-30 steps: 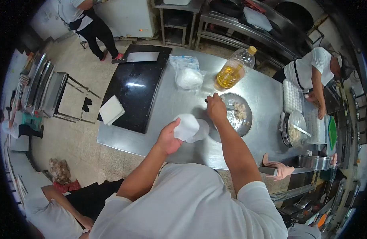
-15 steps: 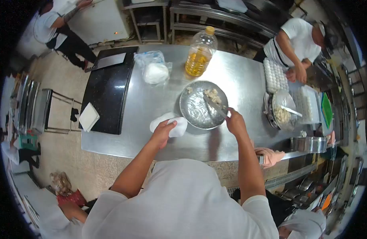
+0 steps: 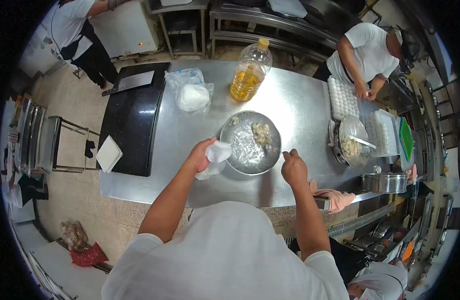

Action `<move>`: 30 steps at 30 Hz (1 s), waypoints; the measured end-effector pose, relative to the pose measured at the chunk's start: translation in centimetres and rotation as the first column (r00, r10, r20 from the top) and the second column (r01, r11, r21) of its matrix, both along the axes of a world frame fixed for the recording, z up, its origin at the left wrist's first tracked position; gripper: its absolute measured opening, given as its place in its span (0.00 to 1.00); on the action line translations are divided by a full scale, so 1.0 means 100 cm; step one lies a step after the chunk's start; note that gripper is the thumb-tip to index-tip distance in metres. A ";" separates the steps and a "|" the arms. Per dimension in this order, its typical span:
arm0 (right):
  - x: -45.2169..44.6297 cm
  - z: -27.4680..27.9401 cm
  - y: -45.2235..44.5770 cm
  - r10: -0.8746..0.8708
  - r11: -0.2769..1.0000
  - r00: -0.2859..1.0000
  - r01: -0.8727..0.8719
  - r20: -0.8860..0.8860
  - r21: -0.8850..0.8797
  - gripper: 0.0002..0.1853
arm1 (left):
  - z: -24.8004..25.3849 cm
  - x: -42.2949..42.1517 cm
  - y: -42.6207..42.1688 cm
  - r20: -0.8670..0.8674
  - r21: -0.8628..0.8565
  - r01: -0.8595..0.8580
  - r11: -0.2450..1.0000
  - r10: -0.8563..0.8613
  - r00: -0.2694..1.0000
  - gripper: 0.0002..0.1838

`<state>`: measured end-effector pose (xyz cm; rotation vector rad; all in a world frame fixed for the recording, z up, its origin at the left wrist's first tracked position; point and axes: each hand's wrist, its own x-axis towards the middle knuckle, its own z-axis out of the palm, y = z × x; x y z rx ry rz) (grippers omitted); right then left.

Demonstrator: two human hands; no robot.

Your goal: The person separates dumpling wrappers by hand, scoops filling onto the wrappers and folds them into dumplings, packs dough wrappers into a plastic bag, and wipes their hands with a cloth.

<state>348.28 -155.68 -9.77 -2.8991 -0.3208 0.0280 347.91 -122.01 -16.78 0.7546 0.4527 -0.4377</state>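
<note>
Head view: left hand [image 3: 201, 157] pinches white disc [image 3: 219, 151] at left rim of bowl [image 3: 245, 147], toward front edge of bench [image 3: 305, 120]; right hand [image 3: 294, 168], grip unclear; loose pinch could drop white disc

Bright interior light | white glare on steel table [image 3: 301, 112] | glints inside bowl [image 3: 241, 149] | wide-angle bowing, black corners

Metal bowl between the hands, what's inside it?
In the metal bowl, a clump of pale pieces sits toward the right, with a small bit at the upper left. Shiny metal shows elsewhere. What lies beneath the clump is covered.
</note>
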 end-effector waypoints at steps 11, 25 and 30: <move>-0.059 -0.007 0.012 -0.290 0.957 0.956 0.291 -0.035 0.009 0.13 | 0.007 -0.045 -0.037 -0.030 -0.074 0.041 0.996 -0.044 0.999 0.26; -0.079 -0.005 -0.012 -0.336 0.939 0.942 0.333 0.022 0.087 0.15 | 0.007 -0.048 -0.047 0.009 -0.065 0.143 0.987 -0.143 0.990 0.25; -0.072 -0.005 0.000 -0.365 0.929 0.931 0.362 0.019 0.071 0.15 | 0.010 -0.044 -0.046 0.029 -0.069 0.196 0.978 -0.195 0.980 0.25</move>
